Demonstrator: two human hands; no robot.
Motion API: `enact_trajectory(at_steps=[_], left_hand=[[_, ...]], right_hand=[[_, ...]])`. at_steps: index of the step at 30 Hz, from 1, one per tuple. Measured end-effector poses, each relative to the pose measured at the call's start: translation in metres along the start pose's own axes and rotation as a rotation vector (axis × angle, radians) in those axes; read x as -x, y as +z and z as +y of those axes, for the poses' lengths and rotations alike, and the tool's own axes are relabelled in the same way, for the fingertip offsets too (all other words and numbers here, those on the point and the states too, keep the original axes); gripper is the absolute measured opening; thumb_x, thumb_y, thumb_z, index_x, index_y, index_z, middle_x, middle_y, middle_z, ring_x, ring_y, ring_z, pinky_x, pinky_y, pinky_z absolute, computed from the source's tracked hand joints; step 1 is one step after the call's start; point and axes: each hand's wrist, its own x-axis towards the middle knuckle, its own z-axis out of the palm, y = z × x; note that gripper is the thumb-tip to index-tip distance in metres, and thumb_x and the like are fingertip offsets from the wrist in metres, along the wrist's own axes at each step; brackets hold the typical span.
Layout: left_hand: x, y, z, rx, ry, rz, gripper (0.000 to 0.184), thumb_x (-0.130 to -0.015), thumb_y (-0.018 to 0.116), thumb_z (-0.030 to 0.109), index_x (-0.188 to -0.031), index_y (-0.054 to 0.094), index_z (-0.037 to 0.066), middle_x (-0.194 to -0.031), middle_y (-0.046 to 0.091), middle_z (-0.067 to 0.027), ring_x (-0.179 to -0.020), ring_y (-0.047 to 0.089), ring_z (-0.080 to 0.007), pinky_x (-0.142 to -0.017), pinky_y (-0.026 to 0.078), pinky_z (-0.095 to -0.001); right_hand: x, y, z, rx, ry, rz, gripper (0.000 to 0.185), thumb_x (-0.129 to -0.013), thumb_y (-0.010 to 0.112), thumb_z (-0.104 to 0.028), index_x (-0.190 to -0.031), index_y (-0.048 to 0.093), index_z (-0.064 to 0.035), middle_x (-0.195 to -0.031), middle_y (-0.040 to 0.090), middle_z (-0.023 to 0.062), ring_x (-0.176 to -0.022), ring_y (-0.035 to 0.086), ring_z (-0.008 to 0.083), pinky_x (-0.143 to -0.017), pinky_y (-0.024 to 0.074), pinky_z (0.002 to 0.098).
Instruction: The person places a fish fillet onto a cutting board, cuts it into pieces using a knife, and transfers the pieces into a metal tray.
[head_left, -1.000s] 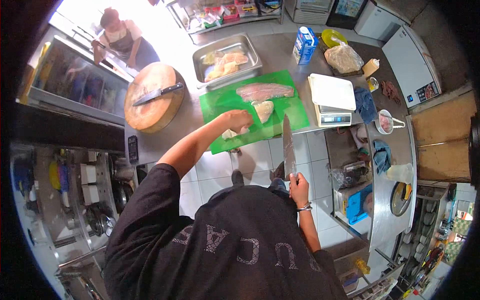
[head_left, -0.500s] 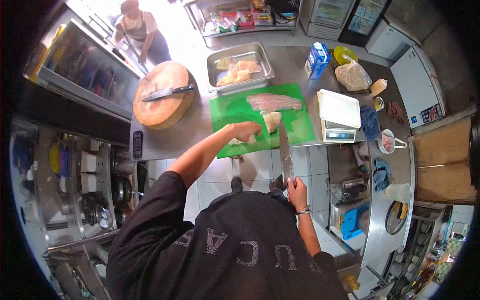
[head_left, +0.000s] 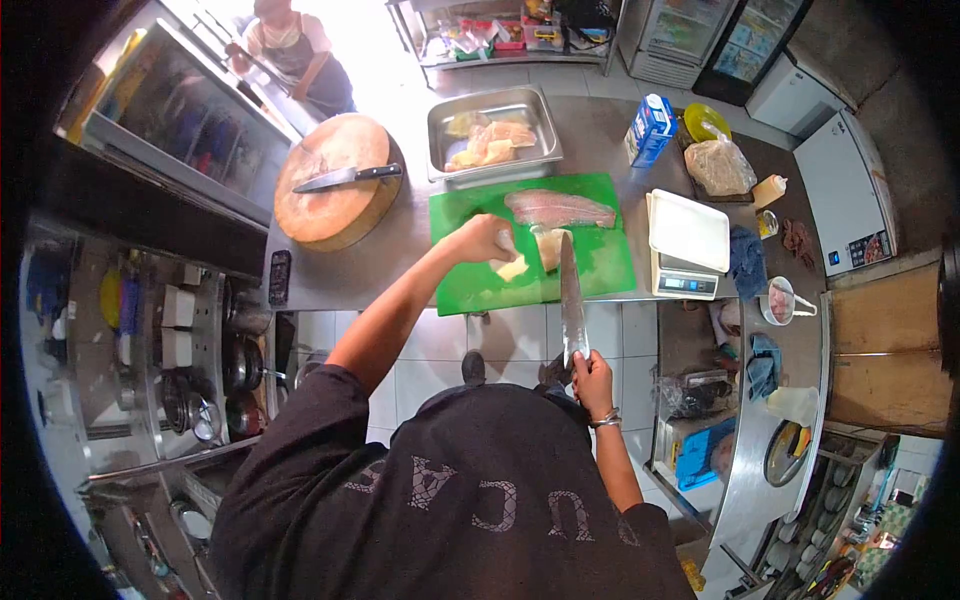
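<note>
My right hand (head_left: 594,386) is closed round the handle of a long kitchen knife (head_left: 571,295), whose blade points away from me over the green cutting board (head_left: 465,288). The blade's tip lies against the right side of a short piece of fish (head_left: 547,250). Behind that piece rests a pale pink fish fillet (head_left: 560,208). Over the board's left half, my left hand (head_left: 480,240) has its fingers closed on a pale fish piece (head_left: 511,267), which hangs below the fingertips. The fingers partly hide this piece.
Behind the board stands a steel tray (head_left: 437,150) with fish pieces. A round wooden block (head_left: 325,215) bearing another knife (head_left: 345,178) is at left. To the right are a scale (head_left: 690,230), a blue carton (head_left: 652,130) and a bagged item (head_left: 720,167). A person (head_left: 295,55) stands beyond.
My left hand has risen slightly from the board with the fish piece in its fingers. The knife blade has turned more upright in view. The whole view has shifted a little.
</note>
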Motion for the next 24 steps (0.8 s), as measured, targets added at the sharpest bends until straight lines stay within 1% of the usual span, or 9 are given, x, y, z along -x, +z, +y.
enact_trajectory(at_steps=[4,6,8,12,15,17,20,21,24], left_hand=[[0.007,0.041,-0.032,0.386,-0.222,0.171,0.036,-0.080,0.086,0.021,-0.101,0.070,-0.003,-0.092,0.073,-0.0155,-0.083,0.072,-0.0240,-0.071,0.059,-0.0396],[0.014,0.069,-0.056,0.820,-0.433,0.314,0.031,-0.084,0.083,0.016,-0.102,0.069,-0.005,-0.097,0.072,-0.0141,-0.084,0.072,-0.0229,-0.065,0.061,-0.0369],[0.022,0.085,-0.072,0.857,-0.489,0.364,0.033,-0.084,0.082,0.016,-0.106,0.068,-0.006,-0.101,0.071,-0.0144,-0.083,0.072,-0.0234,-0.060,0.063,-0.0349],[0.038,0.096,-0.085,0.698,-0.557,0.515,0.039,-0.084,0.080,0.017,-0.112,0.068,-0.006,-0.101,0.073,-0.0150,-0.092,0.073,-0.0236,-0.053,0.062,-0.0378],[0.051,0.097,-0.096,0.516,-0.559,0.507,0.034,-0.083,0.080,0.015,-0.110,0.070,-0.002,-0.105,0.073,-0.0180,-0.090,0.074,-0.0249,-0.061,0.062,-0.0398],[0.059,0.101,-0.109,0.215,-0.452,0.586,0.030,-0.079,0.079,0.011,-0.107,0.072,0.001,-0.104,0.073,-0.0185,-0.092,0.072,-0.0300,-0.076,0.060,-0.0416],[0.077,0.107,-0.115,0.060,-0.313,0.727,0.024,-0.078,0.076,0.008,-0.101,0.072,0.002,-0.102,0.072,-0.0170,-0.097,0.068,-0.0363,-0.087,0.055,-0.0435],[0.082,0.108,-0.113,0.061,-0.321,0.729,0.024,-0.078,0.076,0.008,-0.101,0.072,0.002,-0.102,0.072,-0.0170,-0.097,0.068,-0.0363,-0.087,0.055,-0.0435],[0.090,0.110,-0.104,-0.137,-0.061,0.832,0.019,-0.083,0.075,0.007,-0.101,0.073,0.002,-0.101,0.071,-0.0147,-0.094,0.069,-0.0333,-0.086,0.055,-0.0418]], right_hand=[[-0.008,0.010,-0.009,-0.003,0.005,-0.020,0.033,-0.104,0.060,-0.029,-0.081,0.048,-0.0092,-0.056,0.050,-0.0007,-0.041,0.049,0.0091,-0.034,0.0389,0.0271],[-0.015,0.018,-0.012,0.014,-0.008,-0.044,0.034,-0.104,0.061,-0.030,-0.081,0.048,-0.0087,-0.056,0.051,-0.0004,-0.041,0.050,0.0094,-0.035,0.0397,0.0276],[-0.021,0.026,-0.012,0.035,-0.022,-0.071,0.034,-0.104,0.061,-0.030,-0.081,0.049,-0.0082,-0.056,0.052,-0.0001,-0.042,0.051,0.0097,-0.036,0.0405,0.0280],[-0.043,0.046,0.024,0.328,-0.262,-0.030,0.036,-0.102,0.062,-0.031,-0.080,0.051,-0.0045,-0.055,0.057,0.0036,-0.044,0.057,0.0133,-0.039,0.0444,0.0324],[-0.046,0.054,0.033,0.523,-0.376,0.009,0.037,-0.102,0.061,-0.033,-0.081,0.054,-0.0039,-0.055,0.057,0.0051,-0.043,0.057,0.0149,-0.039,0.0445,0.0329],[-0.044,0.059,0.027,0.519,-0.511,0.205,0.037,-0.103,0.061,-0.035,-0.083,0.055,-0.0037,-0.054,0.056,0.0051,-0.042,0.056,0.0151,-0.039,0.0438,0.0330],[-0.046,0.060,0.031,0.360,-0.304,0.007,0.036,-0.102,0.062,-0.035,-0.085,0.057,-0.0032,-0.054,0.055,0.0048,-0.041,0.055,0.0147,-0.038,0.0429,0.0334],[-0.046,0.064,0.031,0.361,-0.303,0.000,0.036,-0.102,0.062,-0.035,-0.085,0.057,-0.0032,-0.054,0.055,0.0048,-0.041,0.055,0.0147,-0.038,0.0429,0.0334],[-0.048,0.079,0.025,0.314,-0.296,-0.100,0.035,-0.102,0.062,-0.034,-0.086,0.057,-0.0035,-0.053,0.055,0.0037,-0.041,0.054,0.0142,-0.037,0.0417,0.0330]])
